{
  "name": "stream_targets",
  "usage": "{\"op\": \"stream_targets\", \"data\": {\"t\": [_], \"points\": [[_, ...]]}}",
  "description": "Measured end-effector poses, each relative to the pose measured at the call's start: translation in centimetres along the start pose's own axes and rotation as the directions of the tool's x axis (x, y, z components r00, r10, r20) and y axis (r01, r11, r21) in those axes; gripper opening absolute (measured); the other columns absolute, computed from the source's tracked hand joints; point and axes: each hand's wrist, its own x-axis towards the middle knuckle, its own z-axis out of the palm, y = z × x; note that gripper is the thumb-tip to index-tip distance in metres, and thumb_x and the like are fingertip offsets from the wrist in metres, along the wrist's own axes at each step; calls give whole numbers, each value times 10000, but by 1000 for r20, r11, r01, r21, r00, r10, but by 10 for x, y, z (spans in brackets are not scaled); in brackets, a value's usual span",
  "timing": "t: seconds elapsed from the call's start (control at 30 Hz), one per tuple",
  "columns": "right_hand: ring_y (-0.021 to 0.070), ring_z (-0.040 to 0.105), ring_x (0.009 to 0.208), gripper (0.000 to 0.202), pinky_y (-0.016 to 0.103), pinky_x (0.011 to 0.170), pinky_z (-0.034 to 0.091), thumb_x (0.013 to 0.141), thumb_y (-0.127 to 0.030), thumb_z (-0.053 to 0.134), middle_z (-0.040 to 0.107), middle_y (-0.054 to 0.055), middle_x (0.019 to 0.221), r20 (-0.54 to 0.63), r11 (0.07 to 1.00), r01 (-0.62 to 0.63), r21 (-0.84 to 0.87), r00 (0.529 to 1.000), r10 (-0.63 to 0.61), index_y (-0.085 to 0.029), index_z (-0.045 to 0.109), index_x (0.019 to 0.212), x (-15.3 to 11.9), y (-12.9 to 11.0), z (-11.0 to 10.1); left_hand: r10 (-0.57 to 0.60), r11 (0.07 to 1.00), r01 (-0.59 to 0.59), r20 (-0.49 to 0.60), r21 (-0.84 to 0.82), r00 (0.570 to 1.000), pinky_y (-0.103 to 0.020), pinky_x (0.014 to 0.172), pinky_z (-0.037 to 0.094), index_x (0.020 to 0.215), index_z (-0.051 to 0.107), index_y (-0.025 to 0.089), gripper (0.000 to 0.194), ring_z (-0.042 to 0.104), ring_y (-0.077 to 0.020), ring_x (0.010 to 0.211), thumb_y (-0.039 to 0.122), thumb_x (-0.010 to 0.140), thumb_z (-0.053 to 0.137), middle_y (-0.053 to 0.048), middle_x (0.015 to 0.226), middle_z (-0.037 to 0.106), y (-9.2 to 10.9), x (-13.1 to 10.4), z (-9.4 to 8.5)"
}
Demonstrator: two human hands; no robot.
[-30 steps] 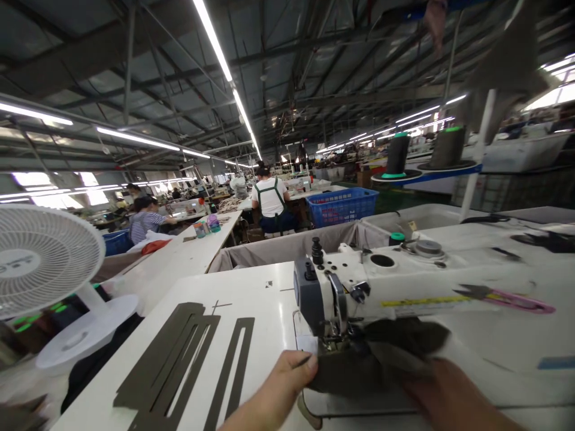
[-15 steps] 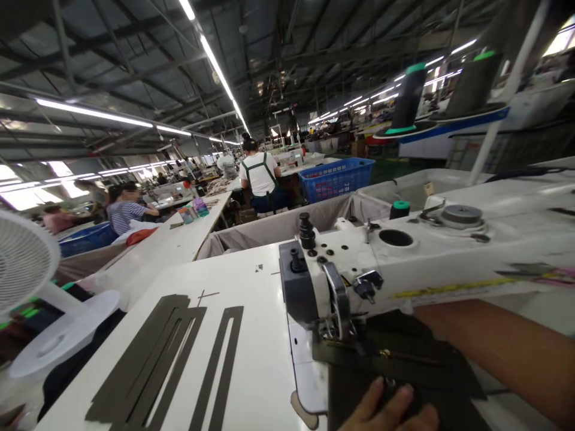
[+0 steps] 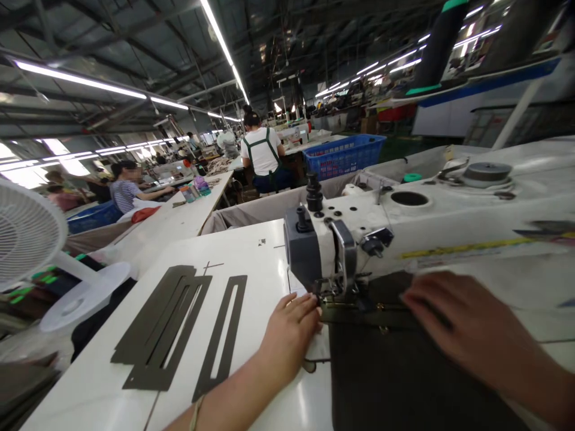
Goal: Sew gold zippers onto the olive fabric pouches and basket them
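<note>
Head view: dark cloth (image 3: 390,377), one, bearing two small gold-coloured metal parts, spread before the needle area of a white sewing machine (image 3: 453,218), its far edge by the presser foot; left hand (image 3: 291,326), fingers close together at the cloth's left edge, whether gripping cannot be told; right hand (image 3: 453,311), blurred, thumb and fingers narrowly parted at the cloth's far right part, hold likewise unclear. Also on the white table (image 3: 265,251), left of the machine: overlapping slotted dark pieces (image 3: 157,311), and just beside them a single slotted strip (image 3: 234,317).
</note>
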Motion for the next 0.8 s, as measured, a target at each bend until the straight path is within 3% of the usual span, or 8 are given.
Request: {"op": "stream_targets", "data": {"t": [0.1, 0.2, 0.3, 0.43, 0.6, 0.7, 0.8], "points": [[162, 594, 719, 374, 311, 695, 454, 940, -148, 290, 639, 53, 734, 113, 983, 138, 120, 982, -151, -180, 625, 777, -13, -48, 2, 31, 999, -30, 58, -18, 998, -389, 915, 446, 978, 586, 146, 137, 616, -203, 980, 99, 866, 523, -96, 1033, 666, -6, 4, 7], [179, 605, 614, 261, 308, 577, 453, 906, -187, 386, 648, 61, 701, 306, 998, 44, 36, 950, -53, -149, 644, 895, -11, -78, 17, -95, 995, 96, 67, -14, 993, -347, 800, 480, 903, 587, 151, 139, 644, -182, 779, 54, 842, 507, -50, 838, 689, -5, 11, 5], [188, 606, 511, 254, 286, 473, 424, 851, -279, 539, 663, 68, 650, 434, 998, -37, -49, 899, 55, -103, 633, 1009, 0, -83, 37, -160, 987, 160, 47, 5, 986, -327, 692, 482, 855, 587, 155, 137, 626, -184, 681, 66, 851, 483, -32, 739, 671, -3, 17, -1], [178, 625, 542, 255, 267, 498, 439, 812, -279, 606, 683, 47, 689, 440, 1000, -5, -8, 898, 8, -146, 639, 1026, 2, -76, 48, -133, 991, 134, 54, -5, 990, -318, 718, 469, 872, 598, 169, 120, 632, -170, 713, 83, 849, 517, -23, 782, 678, -1, 16, 0], [168, 636, 625, 211, 271, 575, 465, 798, -195, 597, 679, 25, 742, 397, 994, 30, 110, 915, -71, -163, 639, 1002, -9, -72, 49, 13, 1000, -13, -7, 2, 1000, -380, 875, 437, 1036, 569, 167, 167, 625, -189, 922, 130, 893, 492, -68, 1008, 668, -2, 4, 9], [162, 625, 602, 177, 270, 569, 453, 813, -169, 552, 664, 19, 712, 377, 987, 16, 163, 923, -77, -167, 639, 967, -11, -71, 49, 54, 998, -52, -43, 47, 998, -384, 907, 434, 1044, 559, 157, 164, 609, -182, 965, 146, 914, 459, -70, 1008, 658, -1, 0, 13], [149, 591, 530, 190, 271, 516, 422, 849, -148, 468, 632, -2, 639, 358, 984, 18, 179, 930, -82, -181, 639, 923, -7, -71, 44, 48, 989, -47, -6, 138, 999, -377, 871, 462, 1001, 576, 152, 150, 610, -184, 910, 151, 908, 459, -76, 974, 641, 1, 1, 15]]}}
